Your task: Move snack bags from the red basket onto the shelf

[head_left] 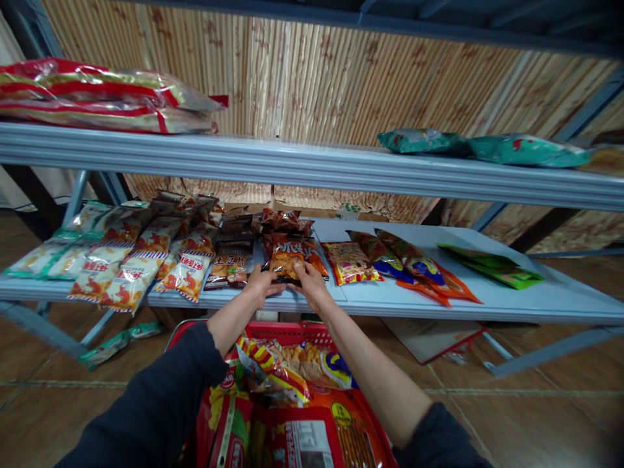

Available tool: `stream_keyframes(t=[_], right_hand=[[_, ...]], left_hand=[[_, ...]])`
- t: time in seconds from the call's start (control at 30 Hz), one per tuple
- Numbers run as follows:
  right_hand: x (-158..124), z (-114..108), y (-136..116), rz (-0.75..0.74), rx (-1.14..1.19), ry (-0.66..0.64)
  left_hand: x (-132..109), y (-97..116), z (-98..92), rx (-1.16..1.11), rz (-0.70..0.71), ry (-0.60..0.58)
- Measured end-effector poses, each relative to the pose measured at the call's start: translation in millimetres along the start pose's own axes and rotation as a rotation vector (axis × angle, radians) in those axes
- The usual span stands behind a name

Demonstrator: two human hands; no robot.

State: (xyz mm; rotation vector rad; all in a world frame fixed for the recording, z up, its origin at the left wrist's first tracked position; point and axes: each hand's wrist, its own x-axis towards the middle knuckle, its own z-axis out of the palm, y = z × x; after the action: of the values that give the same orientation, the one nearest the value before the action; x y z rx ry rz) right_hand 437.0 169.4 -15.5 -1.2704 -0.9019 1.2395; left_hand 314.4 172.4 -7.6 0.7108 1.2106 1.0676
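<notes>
A brown-and-orange snack bag (287, 255) lies at the front of the lower shelf, with similar bags behind it. My left hand (260, 285) grips its lower left corner. On the lower right, my right hand (311, 282) has its thumb on top of the bag and its fingers at the front edge, partly hidden. Dark brown potato chip bags (229, 263) lie just left of my left hand. To the right of my right hand is a red-and-yellow snack bag (351, 261). Below my forearms, a red shopping basket (312, 333) holds several packaged snacks.
White-and-orange snack bags (131, 276) crowd the lower shelf's left, some overhanging its edge. Green packets (492, 265) lie at the right. Above runs the upper shelf's blue metal edge (292, 162). Teal packets (114, 344) lie on the floor at left.
</notes>
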Motion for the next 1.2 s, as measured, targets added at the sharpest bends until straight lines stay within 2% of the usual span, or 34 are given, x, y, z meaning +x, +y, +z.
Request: stream_keyframes(t=[0.1,0.3,0.4,0.53,0.7,0.8,0.9,1.03,1.2], right_hand=[[0,1,-1,-0.014,-0.002,-0.03],[8,0,-6,-0.014,-0.014,-0.062],[15,-2,-12,-0.05,-0.093,-0.04],[20,-7,-20,-0.222,-0.333,0.024],[13,-8,-19,-0.41,-0.885,0.072],[7,-5,-13,-0.462,-1.121,0.096],[4,-3,-9,-0.482,-1.3,0.127],[2,-8,-8,-0.618,-1.454,0.144],[7,-17,-5,-0.742,-1.442,0.119]], left_hand=[[5,3,-3.9,0.009,0.01,0.003],[15,4,-11.3,0.109,0.08,0.124],[19,2,-12.9,0.221,0.106,0.166],[24,2,-15.4,0.453,0.172,0.18],[17,10,-19.0,0.822,0.393,0.206],[12,15,-16.3,0.994,0.497,0.225],[13,16,-12.7,1.115,0.524,0.205],[22,14,-12.8,1.216,0.507,0.174],[28,10,-16.7,1.296,0.527,0.193]])
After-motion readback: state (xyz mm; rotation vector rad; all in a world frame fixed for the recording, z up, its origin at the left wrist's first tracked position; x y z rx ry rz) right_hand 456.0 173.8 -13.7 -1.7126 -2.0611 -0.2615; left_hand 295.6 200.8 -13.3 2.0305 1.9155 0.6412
